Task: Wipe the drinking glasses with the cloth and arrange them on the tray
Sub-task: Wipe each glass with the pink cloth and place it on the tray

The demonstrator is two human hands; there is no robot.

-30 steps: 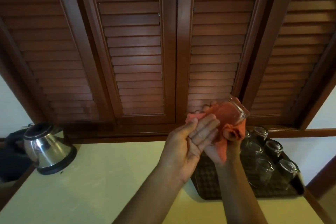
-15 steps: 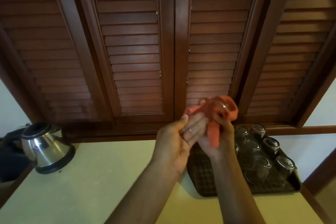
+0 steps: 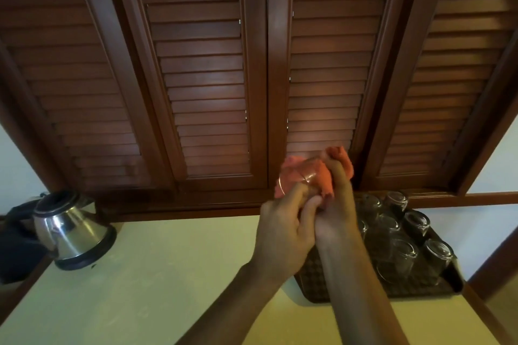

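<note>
Glass wiped mid-frame, above tray.
Left hand [image 3: 283,232] fingers curled round drinking glass [image 3: 297,179], half-hidden in orange cloth [image 3: 322,173]; right hand [image 3: 336,204] fingers pinching cloth.

We see our left hand [image 3: 283,235] and right hand [image 3: 335,216] bare, forearms uncovered, with no sleeves in view.

A steel kettle [image 3: 73,228] sits far left on the pale counter [image 3: 157,274]. Behind, 4 louvred wooden shutters [image 3: 201,78], seemingly closed.
</note>
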